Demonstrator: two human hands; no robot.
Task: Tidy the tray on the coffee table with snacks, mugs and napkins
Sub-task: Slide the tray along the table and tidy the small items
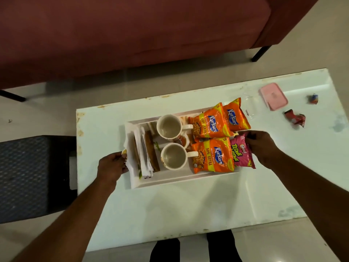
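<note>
A white tray lies on the white coffee table. Inside it stand two cream mugs, with folded white napkins at the left end. Three orange snack packets and a pink snack packet fill the right end. My left hand grips the tray's left rim at its gold handle. My right hand rests at the tray's right end, fingers on the pink packet's top edge.
A pink-lidded box, a clear plastic container and two crumpled wrappers lie at the table's far right. A maroon sofa stands beyond the table. A dark woven stool sits left. My feet show below.
</note>
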